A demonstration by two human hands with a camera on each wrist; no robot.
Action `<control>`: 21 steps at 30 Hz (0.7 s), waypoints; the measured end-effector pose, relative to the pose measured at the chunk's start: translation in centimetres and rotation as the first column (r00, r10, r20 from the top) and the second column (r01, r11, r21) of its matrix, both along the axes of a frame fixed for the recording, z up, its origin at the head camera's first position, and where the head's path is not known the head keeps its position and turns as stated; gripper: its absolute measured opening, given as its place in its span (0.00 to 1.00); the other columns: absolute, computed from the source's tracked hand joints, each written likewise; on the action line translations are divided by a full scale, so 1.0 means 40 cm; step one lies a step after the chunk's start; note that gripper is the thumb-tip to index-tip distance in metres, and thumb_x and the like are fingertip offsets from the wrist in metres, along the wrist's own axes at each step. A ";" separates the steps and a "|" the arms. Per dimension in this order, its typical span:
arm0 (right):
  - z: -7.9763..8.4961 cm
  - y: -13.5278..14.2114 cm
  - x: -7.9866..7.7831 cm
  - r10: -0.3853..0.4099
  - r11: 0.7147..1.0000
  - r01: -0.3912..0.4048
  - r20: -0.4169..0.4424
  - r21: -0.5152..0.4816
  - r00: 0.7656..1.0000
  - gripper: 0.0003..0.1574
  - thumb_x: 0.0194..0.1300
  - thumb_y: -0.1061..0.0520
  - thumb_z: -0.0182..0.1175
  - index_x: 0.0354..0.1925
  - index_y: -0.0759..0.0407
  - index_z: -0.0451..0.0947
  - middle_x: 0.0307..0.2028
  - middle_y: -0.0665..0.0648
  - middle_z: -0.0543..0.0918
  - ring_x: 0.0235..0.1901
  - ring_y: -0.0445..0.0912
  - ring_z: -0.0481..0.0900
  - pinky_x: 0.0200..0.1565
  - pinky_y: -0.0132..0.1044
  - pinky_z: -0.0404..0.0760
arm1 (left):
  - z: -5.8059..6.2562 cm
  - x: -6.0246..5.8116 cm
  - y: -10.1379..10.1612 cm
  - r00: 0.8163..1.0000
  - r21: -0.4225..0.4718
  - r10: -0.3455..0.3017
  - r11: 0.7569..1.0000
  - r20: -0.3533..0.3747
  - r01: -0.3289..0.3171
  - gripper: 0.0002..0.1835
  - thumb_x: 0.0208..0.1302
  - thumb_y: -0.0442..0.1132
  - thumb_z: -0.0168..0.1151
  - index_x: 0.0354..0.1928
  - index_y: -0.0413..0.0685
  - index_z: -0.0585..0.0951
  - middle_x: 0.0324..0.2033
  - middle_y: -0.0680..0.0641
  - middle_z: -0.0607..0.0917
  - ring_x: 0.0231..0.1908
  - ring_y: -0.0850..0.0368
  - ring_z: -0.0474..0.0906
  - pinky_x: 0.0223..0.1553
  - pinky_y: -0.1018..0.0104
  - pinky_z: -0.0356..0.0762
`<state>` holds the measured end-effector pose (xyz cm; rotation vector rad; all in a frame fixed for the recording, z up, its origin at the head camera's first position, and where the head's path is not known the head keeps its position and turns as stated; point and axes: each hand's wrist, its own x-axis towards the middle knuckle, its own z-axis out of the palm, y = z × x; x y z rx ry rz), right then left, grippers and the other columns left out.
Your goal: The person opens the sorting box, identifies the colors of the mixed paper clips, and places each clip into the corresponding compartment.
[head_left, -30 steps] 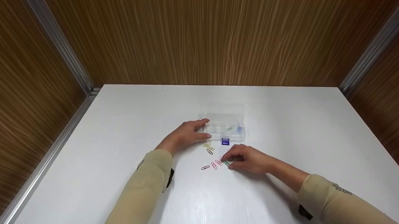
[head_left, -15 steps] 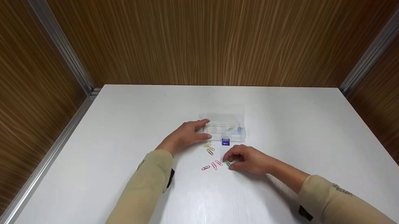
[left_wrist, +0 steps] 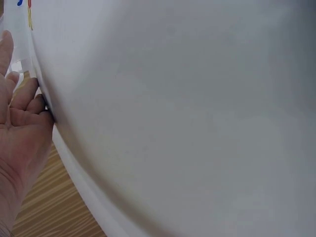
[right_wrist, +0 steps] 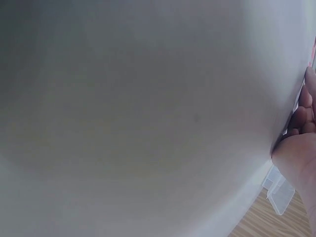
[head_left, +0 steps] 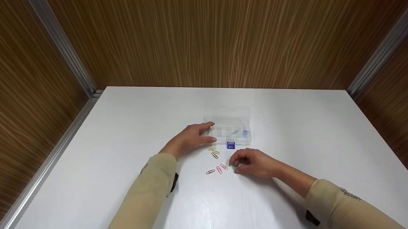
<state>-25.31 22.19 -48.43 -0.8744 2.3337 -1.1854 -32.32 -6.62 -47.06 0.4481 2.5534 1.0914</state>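
Note:
My left hand [head_left: 191,138] rests at the left end of a clear plastic compartment box [head_left: 220,140], its thumb and forefinger stretched out over that end. The box's clear lid [head_left: 231,112] stands open at the back. Inside lie blue paper clips [head_left: 245,133] in the right back compartment and a small greenish item [head_left: 235,132] beside them. My right hand [head_left: 255,163] pinches a green paper clip [head_left: 232,166] between thumb and forefinger, low at the table. Just left of it lie pink paper clips [head_left: 219,169]. The right wrist view shows that hand's fingers only partly.
A dark clip [head_left: 210,171] lies left of the pink ones. Yellow clips [head_left: 212,149] and a darker clip [head_left: 214,155] lie before the box. A dark blue latch or label [head_left: 230,145] marks the box's front. Wood-grain panels [head_left: 206,40] surround the white table [head_left: 139,125].
My right hand has shifted slightly to the right with the green paper clip, away from the pink ones. My left hand stays at the box.

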 end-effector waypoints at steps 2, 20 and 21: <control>0.001 0.000 0.000 -0.002 1.000 0.002 0.001 -0.002 1.000 0.11 0.70 0.62 0.71 0.49 0.55 0.86 0.43 0.52 0.85 0.46 0.47 0.78 0.49 0.30 0.76 | -0.001 -0.001 0.000 1.000 0.000 0.000 1.000 0.000 0.000 0.41 0.71 0.59 0.69 0.82 0.65 0.65 0.80 0.56 0.64 0.81 0.55 0.53 0.81 0.57 0.49; 0.006 -0.002 0.000 -0.025 0.999 0.025 0.013 -0.028 1.000 0.09 0.69 0.60 0.72 0.47 0.58 0.86 0.38 0.54 0.85 0.40 0.45 0.78 0.43 0.28 0.75 | 0.002 0.000 -0.001 1.000 0.011 -0.007 1.000 0.006 0.007 0.40 0.72 0.58 0.68 0.82 0.64 0.65 0.80 0.55 0.64 0.81 0.55 0.54 0.80 0.58 0.50; 0.006 -0.002 0.000 -0.026 0.999 0.026 0.014 -0.029 1.000 0.08 0.70 0.60 0.72 0.47 0.58 0.86 0.38 0.54 0.85 0.40 0.45 0.78 0.43 0.28 0.76 | 0.002 0.000 -0.001 1.000 0.009 -0.007 1.000 0.006 0.007 0.40 0.72 0.58 0.68 0.82 0.64 0.65 0.80 0.55 0.64 0.81 0.55 0.54 0.80 0.57 0.50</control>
